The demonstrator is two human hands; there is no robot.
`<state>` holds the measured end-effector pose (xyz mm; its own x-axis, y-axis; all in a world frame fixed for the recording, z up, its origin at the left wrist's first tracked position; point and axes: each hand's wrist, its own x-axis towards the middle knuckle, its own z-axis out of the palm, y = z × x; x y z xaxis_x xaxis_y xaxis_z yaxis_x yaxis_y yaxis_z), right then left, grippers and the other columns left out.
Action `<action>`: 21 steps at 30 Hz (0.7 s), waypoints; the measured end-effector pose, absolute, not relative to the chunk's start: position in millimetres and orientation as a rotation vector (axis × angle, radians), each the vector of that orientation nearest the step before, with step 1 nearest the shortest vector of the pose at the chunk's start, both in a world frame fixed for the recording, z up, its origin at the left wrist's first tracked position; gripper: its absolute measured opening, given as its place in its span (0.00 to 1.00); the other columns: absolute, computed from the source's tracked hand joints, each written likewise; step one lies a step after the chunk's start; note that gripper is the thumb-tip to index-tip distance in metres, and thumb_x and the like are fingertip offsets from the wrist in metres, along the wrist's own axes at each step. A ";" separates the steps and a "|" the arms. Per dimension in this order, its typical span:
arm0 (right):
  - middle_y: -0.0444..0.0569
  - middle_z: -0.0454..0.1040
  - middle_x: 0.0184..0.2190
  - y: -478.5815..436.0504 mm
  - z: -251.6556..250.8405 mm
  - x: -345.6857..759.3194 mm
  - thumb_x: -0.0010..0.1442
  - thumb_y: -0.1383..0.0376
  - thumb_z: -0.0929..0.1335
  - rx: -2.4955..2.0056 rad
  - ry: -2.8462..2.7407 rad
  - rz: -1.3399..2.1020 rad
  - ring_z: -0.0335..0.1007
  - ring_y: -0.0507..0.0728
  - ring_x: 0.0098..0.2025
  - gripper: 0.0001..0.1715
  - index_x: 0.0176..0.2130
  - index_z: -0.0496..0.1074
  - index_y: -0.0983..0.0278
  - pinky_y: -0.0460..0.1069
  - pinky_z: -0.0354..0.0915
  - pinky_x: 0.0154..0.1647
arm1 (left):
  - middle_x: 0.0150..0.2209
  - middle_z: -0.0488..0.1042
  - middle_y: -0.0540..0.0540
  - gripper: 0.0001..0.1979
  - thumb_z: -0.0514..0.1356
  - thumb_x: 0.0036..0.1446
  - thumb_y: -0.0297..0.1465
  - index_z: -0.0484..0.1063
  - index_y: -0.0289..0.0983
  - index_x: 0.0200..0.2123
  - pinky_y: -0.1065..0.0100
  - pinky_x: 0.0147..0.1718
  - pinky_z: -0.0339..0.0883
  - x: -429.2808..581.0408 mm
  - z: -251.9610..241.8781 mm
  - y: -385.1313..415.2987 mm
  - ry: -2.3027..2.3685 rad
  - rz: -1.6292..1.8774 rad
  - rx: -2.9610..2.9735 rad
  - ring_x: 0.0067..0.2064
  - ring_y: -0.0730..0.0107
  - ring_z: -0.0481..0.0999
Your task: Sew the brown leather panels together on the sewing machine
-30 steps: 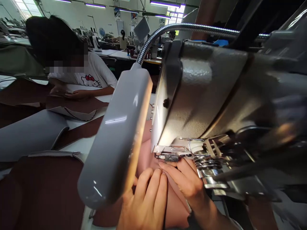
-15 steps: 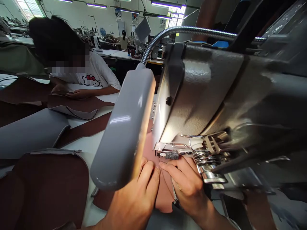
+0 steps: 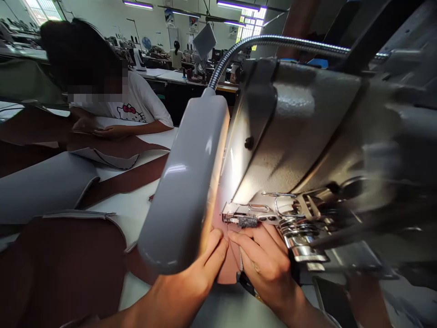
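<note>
left hand [image 3: 193, 278] and right hand [image 3: 264, 259] are both down on a pink leather piece [image 3: 227, 269], fingers spread and pressing it flat, holding it from both sides. right fingertips [image 3: 241, 239] sit just in front of the presser foot [image 3: 242, 222] of a sewing machine [image 3: 300, 127]. the piece lies on the machine bed under the foot, and its top end goes out of sight behind a grey lamp head [image 3: 184, 191]. the lamp hangs on a metal gooseneck [image 3: 273, 41] and sits just left of the machine, over the left hand. silver guides and thread parts [image 3: 300, 237] are right beside the right hand. on the white table [image 3: 136, 205] to the left lie a big dark brown leather panel [image 3: 58, 269], a brown strip [image 3: 126, 177] and a grey panel [image 3: 41, 187]. past those, a co-worker [image 3: 133, 100] in a white printed t-shirt sits bent over with both hands [image 3: 99, 130] on a brown piece [image 3: 102, 148]. further back are more tables and machines, another worker [image 3: 176, 59], ceiling lights [image 3: 239, 8] and windows [image 3: 251, 23].
</note>
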<state>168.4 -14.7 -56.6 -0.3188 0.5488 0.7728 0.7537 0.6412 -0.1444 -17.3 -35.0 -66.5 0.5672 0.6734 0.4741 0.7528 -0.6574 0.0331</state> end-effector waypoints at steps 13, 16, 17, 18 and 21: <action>0.45 0.70 0.24 -14.8 -55.9 168.6 0.59 0.75 0.66 -1.031 -2.053 -0.276 0.65 0.52 0.30 0.11 0.36 0.75 0.61 0.50 0.66 0.37 | 0.47 0.74 0.42 0.22 0.39 0.70 0.32 0.72 0.39 0.50 0.57 0.52 0.61 -31.6 -61.9 -7.3 -1.059 -0.891 -2.915 0.51 0.61 0.69; 0.44 0.70 0.24 -15.6 -55.5 168.5 0.58 0.75 0.66 -1.043 -2.063 -0.269 0.65 0.52 0.30 0.12 0.36 0.75 0.61 0.49 0.66 0.37 | 0.43 0.76 0.42 0.23 0.39 0.69 0.32 0.74 0.40 0.47 0.58 0.48 0.63 -32.4 -61.6 -0.5 -1.023 -0.924 -2.920 0.48 0.60 0.71; 0.44 0.70 0.25 -15.9 -55.6 168.4 0.58 0.75 0.66 -1.047 -2.065 -0.268 0.65 0.52 0.30 0.12 0.37 0.75 0.61 0.49 0.66 0.37 | 0.43 0.76 0.42 0.23 0.40 0.68 0.31 0.74 0.41 0.46 0.58 0.47 0.64 -32.8 -62.6 1.0 -1.018 -0.935 -2.917 0.47 0.60 0.71; 0.45 0.71 0.25 -16.1 -55.8 168.3 0.59 0.75 0.66 -1.050 -2.066 -0.268 0.65 0.52 0.30 0.12 0.37 0.75 0.61 0.49 0.66 0.38 | 0.42 0.76 0.43 0.22 0.40 0.68 0.30 0.75 0.41 0.46 0.59 0.46 0.65 -33.3 -63.8 2.3 -1.015 -0.945 -2.915 0.46 0.61 0.72; 0.45 0.71 0.25 -16.5 -56.9 168.1 0.59 0.74 0.66 -1.062 -2.068 -0.292 0.65 0.52 0.30 0.10 0.37 0.75 0.62 0.49 0.65 0.39 | 0.40 0.76 0.43 0.21 0.43 0.65 0.27 0.75 0.42 0.45 0.61 0.43 0.66 -34.8 -65.7 7.5 -0.985 -0.983 -2.896 0.42 0.63 0.73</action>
<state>168.1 -16.5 -56.9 -0.3490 0.5900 0.7281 0.7683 0.6250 -0.1382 -34.8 7.5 -65.7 0.6254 0.5738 0.5288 0.5303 -0.8097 0.2514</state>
